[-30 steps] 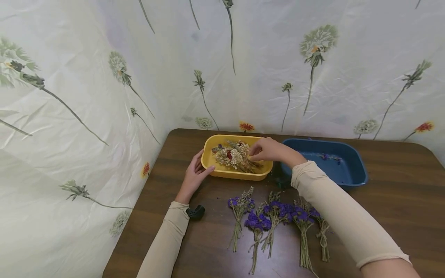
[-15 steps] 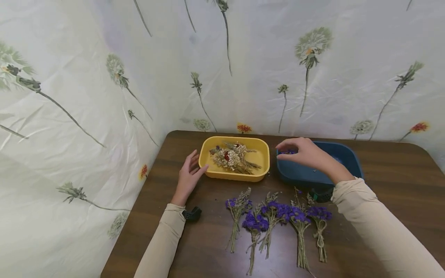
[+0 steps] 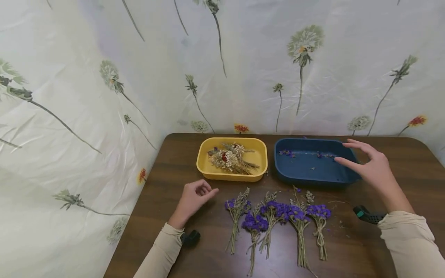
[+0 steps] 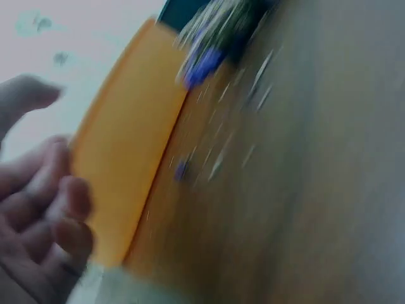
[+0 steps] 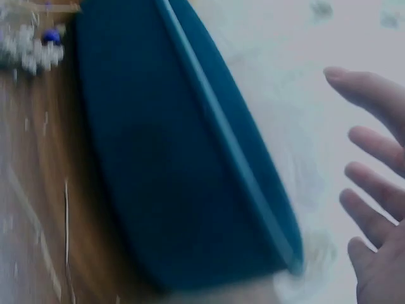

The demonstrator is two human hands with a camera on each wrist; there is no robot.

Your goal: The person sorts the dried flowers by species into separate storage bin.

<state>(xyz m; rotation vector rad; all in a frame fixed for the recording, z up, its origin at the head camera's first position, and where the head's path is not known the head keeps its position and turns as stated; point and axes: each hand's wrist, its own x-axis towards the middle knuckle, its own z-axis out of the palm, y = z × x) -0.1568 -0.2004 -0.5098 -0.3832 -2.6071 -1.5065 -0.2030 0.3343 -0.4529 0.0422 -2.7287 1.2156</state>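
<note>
My left hand [image 3: 194, 199] is just in front of the yellow tray [image 3: 233, 177], fingers loosely bent and holding nothing. In that tray lie dried bouquets [image 3: 229, 158] of white and red flowers with straw-like stems. Over the right end of the blue tray [image 3: 313, 179] hovers my right hand [image 3: 373, 170], its thumb and fingers spread apart with nothing between them. The left wrist view shows the loosely bent fingers beside the yellow tray's wall [image 4: 126, 145]. In the right wrist view the spread fingers stand beyond the rim of the blue tray [image 5: 158, 158]. Small purple petals [image 3: 286, 153] lie inside the blue tray.
Several dried bunches with purple flowers [image 3: 255, 223] lie in a row on the brown table [image 3: 208, 255], stems toward me. Stem bits [image 3: 342, 224] are scattered at their right. A flower-printed sheet [image 3: 243, 58] hangs behind the table and along its left side.
My right hand has moved from the bouquets in the yellow tray rightward to the blue tray's right end. My left hand has come off the yellow tray's edge, nearer to me.
</note>
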